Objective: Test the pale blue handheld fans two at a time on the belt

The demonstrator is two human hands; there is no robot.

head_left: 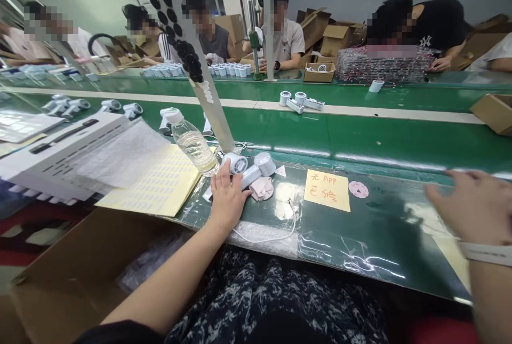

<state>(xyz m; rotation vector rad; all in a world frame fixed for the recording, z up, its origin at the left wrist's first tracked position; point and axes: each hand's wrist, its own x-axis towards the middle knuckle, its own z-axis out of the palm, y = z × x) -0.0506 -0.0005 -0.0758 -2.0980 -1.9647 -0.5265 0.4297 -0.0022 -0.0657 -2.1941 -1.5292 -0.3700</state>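
Observation:
My left hand (226,198) lies on the green bench, its fingers reaching onto a small white handheld device (237,164). A second white device (264,163) and a pink round pad (262,188) lie just to the right of the first. A white cable (280,233) curls below them. My right hand (474,202) hovers at the far right above the bench, fingers stretched out, holding nothing; it is slightly blurred. A white band circles that wrist. A yellow note (327,190) with red writing sits between my hands.
A water bottle (194,144) leans beside yellow label sheets (156,184). An open cardboard box (80,274) stands at lower left. The green conveyor (360,130) carries more white devices (301,101). Several people work on its far side. A slanted metal post (208,93) rises from the bench.

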